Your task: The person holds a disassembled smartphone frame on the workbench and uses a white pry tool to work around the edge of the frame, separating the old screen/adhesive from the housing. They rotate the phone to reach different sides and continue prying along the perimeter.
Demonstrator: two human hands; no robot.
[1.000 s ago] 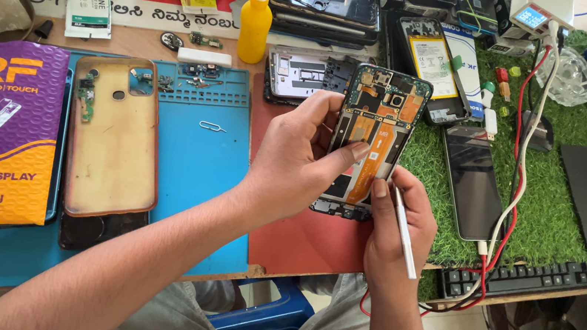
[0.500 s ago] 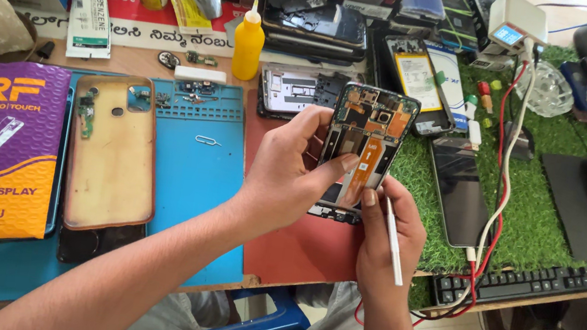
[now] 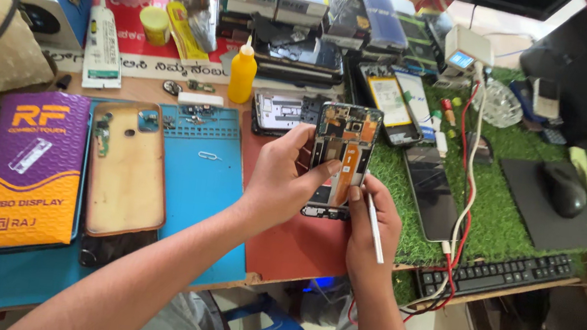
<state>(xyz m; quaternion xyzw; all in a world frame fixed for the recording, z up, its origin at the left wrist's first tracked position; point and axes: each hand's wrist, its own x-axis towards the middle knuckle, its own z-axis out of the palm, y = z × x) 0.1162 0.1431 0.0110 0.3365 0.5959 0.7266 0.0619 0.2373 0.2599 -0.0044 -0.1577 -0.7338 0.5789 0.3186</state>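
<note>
Two hands on job: your left hand point(image 3: 284, 179) grips opened phone point(image 3: 339, 159) upright above counter point(image 3: 283, 246); right hand point(image 3: 371, 230) pinches white tool point(image 3: 374, 227). Back cover point(image 3: 127, 171) already off; board work unfinished.

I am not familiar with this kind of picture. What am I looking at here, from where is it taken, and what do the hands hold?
There is no machine here. A person wears a camera on the head, so this one view looks down over their own arms to a crowded repair bench.

The left hand grips an opened phone with its inner parts showing. The right hand supports the phone's lower end and holds a thin white tool.

On the bench lie a blue work mat, a tan phone back cover and a purple and orange parts packet. Behind stands a yellow bottle. To the right, on green artificial grass, are a dark screen panel, a mouse and a keyboard.
</note>
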